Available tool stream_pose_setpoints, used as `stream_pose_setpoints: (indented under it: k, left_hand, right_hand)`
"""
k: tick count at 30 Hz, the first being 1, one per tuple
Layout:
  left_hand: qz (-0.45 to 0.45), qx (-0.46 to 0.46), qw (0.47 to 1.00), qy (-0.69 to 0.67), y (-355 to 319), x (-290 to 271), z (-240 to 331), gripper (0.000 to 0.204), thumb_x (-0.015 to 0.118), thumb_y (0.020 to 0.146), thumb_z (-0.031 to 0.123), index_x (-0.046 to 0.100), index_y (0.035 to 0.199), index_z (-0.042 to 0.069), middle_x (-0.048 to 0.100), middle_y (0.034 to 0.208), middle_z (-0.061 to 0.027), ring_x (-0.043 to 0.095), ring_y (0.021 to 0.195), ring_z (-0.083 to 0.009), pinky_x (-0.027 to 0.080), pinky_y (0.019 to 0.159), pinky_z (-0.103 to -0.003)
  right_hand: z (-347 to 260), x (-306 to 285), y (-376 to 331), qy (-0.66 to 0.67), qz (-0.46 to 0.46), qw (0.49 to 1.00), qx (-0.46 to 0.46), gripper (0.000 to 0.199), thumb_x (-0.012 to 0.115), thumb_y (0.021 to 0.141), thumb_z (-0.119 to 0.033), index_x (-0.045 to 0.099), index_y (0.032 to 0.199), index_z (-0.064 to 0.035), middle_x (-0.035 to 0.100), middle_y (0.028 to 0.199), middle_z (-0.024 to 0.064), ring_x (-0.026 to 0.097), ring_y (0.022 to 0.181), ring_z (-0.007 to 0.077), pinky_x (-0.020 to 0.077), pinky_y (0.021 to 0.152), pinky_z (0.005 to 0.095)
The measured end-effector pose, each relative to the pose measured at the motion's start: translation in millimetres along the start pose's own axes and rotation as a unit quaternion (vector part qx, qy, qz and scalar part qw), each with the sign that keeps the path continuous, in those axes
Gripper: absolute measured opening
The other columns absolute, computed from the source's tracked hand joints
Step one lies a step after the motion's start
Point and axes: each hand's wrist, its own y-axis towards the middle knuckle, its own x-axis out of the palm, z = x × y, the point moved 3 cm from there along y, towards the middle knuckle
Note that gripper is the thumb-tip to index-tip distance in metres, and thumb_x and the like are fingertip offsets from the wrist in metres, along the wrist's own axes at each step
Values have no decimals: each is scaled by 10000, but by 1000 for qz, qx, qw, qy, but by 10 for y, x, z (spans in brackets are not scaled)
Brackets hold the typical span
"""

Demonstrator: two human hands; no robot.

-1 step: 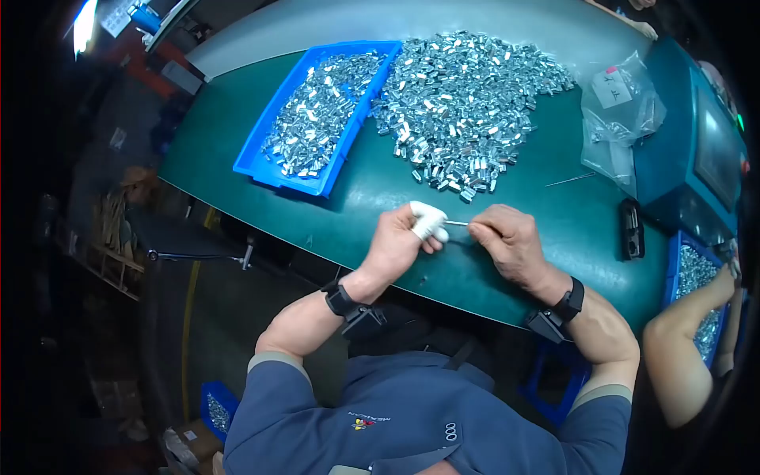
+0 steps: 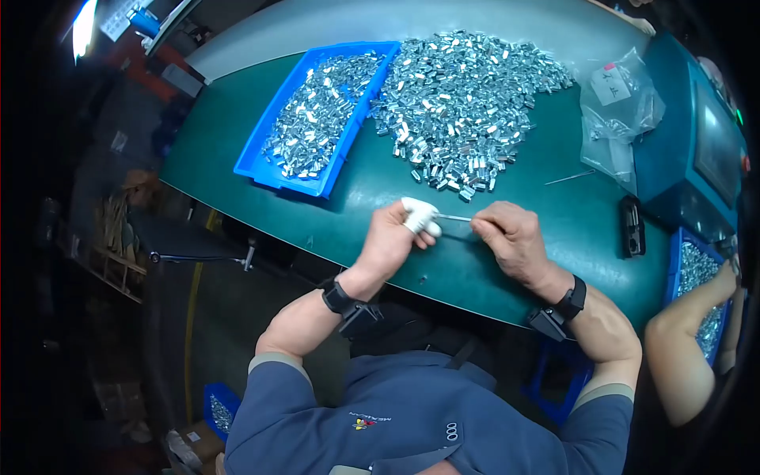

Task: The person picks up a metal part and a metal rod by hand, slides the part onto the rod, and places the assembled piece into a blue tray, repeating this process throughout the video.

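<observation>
My left hand (image 2: 391, 234), with white coverings on its thumb and finger, is closed in a pinch near the table's front edge. Between it and my right hand (image 2: 514, 239) runs a thin metal rod (image 2: 455, 218), lying nearly level. My right thumb and fingers grip the rod's right end. The rod's left end goes in at the white-covered fingertips, and whatever is pinched there is hidden. Beyond my hands a large heap of small shiny metal pieces (image 2: 467, 107) covers the green table (image 2: 214, 170). A blue tray (image 2: 305, 188) left of the heap holds many similar pieces.
A clear plastic bag (image 2: 613, 127) lies right of the heap, with another thin rod (image 2: 570, 178) and a black tool (image 2: 632, 229) nearby. A teal machine (image 2: 669, 158) with a screen stands at the right. Another person's arm (image 2: 681, 348) reaches to a second blue tray (image 2: 674, 265).
My left hand has shifted slightly left, away from my right hand. More of the rod shows between them. My right hand has barely moved.
</observation>
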Motion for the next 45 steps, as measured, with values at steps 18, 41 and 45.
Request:
stream_pose_setpoints:
  k: [18,41,45]
  left_hand:
    - [115,313,730,596,897,-985,921,255,792,889,153,737,1115,47,735,1038,-146,709,946,-292,560,845,-392]
    - [-48,332,813,476,191,221,610,199,806,836,29,678,988,45,686,886,-117,678,825,-303,545,702,-403]
    - [-48,330,816,473,179,236,618,200,806,834,29,677,986,47,685,886,-113,675,831,-310,541,715,-410]
  right_hand:
    - [228,-25,-60,111,37,973,197,177,688,995,-161,726,948,6,704,777,17,595,711,74,474,643,264]
    - [224,-3,-41,101,30,982,158,203,711,958,-205,734,943,-4,714,781,110,659,675,192,501,623,343]
    - [235,-10,-49,87,41,983,156,193,714,951,-197,735,942,-5,712,783,119,664,677,204,502,624,354]
